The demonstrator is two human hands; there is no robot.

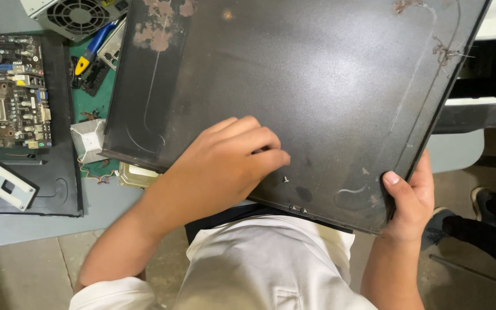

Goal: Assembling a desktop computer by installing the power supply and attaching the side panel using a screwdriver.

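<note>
- A large dark metal side panel [317, 86], rust-spotted and scuffed, fills most of the view and lies tilted over the grey table [24, 227], its near edge hanging past the table toward the person.
- The right hand [410, 198] clamps the panel's near right corner, thumb on top and fingers curled under the edge.
- The left hand [222, 163] rests on the panel's near face, fingers bunched together at their tips just beside a small screw [285, 179]; I cannot tell whether they pinch anything.
- Left of the panel lies a motherboard [10, 92] on a black tray.
- Just beside the panel's left edge sits a finned silver heatsink [86, 140].
- Beyond the panel's far left corner stands a grey power supply [76, 16] with a round fan grille.
</note>
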